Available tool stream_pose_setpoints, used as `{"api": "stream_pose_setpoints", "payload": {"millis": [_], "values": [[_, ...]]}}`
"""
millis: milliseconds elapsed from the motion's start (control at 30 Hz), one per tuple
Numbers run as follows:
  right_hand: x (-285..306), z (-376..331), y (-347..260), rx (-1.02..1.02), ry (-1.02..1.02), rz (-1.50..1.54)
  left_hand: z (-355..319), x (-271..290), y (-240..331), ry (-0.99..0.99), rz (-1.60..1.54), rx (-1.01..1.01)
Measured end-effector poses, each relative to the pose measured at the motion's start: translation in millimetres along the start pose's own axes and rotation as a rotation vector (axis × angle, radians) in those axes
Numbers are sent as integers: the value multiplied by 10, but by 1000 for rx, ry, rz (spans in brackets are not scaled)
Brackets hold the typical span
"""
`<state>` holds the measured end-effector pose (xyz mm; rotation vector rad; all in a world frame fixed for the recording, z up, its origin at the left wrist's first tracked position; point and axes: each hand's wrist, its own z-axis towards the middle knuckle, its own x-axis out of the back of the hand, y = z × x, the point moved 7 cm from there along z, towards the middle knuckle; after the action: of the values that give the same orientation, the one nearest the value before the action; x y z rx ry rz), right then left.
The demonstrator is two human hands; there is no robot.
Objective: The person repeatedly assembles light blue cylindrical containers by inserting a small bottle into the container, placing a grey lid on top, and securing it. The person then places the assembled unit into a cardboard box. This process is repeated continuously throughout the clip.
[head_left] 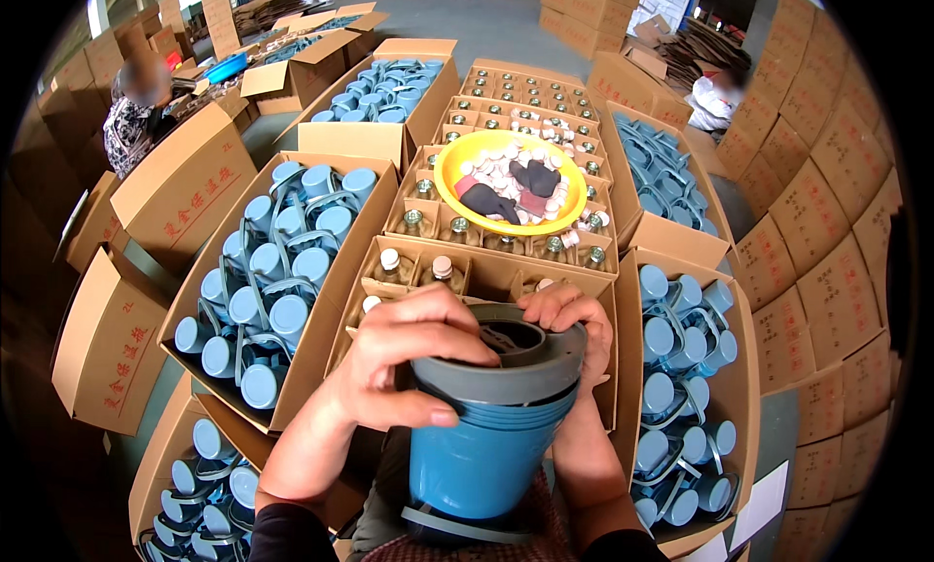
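Observation:
In front of my body is a blue plastic casing (486, 455) with ridges below its top and a wide grey collar (550, 358) at its mouth. My left hand (394, 353) is closed on the collar's left side, fingertips hooked over the rim and thumb against the outside. On the far right side, my right hand (587, 324) curls its fingers over the same rim. A dark grey round part shows inside the opening. At the casing's lower end a grey-blue strap (467, 525) sticks out. Just beyond my hands are capped glass bottles (443, 273) in a divided carton.
A yellow basin (443, 178) holding white stoppers and dark gloves rests on the bottle cartons. Open cartons of blue handled cups flank me at left (287, 314) and right (660, 392). Stacked cartons (827, 260) line the right side. Two people (131, 124) (713, 105) are farther off.

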<state>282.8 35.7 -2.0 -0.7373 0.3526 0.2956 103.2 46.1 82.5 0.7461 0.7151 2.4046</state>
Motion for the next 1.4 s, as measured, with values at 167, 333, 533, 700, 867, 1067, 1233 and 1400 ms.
{"api": "stream_pose_setpoints", "payload": {"millis": [167,333,533,700,867,1067,1233,1400], "values": [[-17,-95,-33,79,23,62,34,-97,136,7,185,-153],[12,-140,-29,47,45,-23,-141,-100,37,45,217,-110],[-198,-72,-77,-33,-62,-99,-392,94,-7,12,238,-25],[-294,-21,-397,-31,10,-443,-214,89,47,-137,427,178],[-667,53,-592,140,-184,-961,-234,-3,1,-118,473,183],[-648,51,-488,106,-149,-1010,-373,-36,-51,-14,482,140],[-611,12,-377,-25,-82,-959,-445,-26,-102,-22,468,240],[-514,11,-236,-66,-108,-816,-451,47,-132,-25,368,279]]}}
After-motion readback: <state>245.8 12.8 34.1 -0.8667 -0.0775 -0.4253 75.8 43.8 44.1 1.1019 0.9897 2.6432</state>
